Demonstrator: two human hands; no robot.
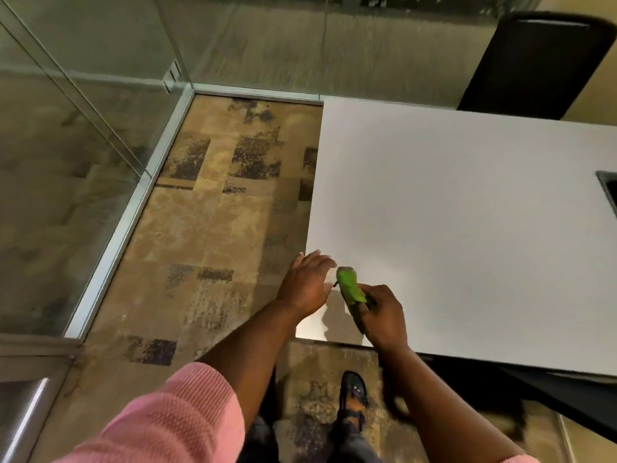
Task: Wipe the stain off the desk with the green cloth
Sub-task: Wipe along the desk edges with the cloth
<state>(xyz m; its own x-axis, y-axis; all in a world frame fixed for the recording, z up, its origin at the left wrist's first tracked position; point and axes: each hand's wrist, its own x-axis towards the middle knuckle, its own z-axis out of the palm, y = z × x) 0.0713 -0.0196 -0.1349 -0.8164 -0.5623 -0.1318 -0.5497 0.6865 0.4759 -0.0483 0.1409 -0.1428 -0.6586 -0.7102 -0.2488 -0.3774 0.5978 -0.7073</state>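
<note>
The white desk (467,212) fills the right side of the head view. Over its near left corner my right hand (382,315) grips a bunched green cloth (350,285), which sticks up and to the left out of my fist. Just to the left of the cloth, my left hand (305,282) hovers with its fingers spread and nothing in it, partly over the desk's left edge. I cannot make out any stain on the desk top; part of the corner is hidden under my hands and their shadow.
A dark chair (534,65) stands at the desk's far side. A dark rectangular cut-out (609,192) sits at the desk's right edge. Patterned carpet (217,212) lies left of the desk, bounded by glass partitions (83,111). My foot (354,399) is below the near edge.
</note>
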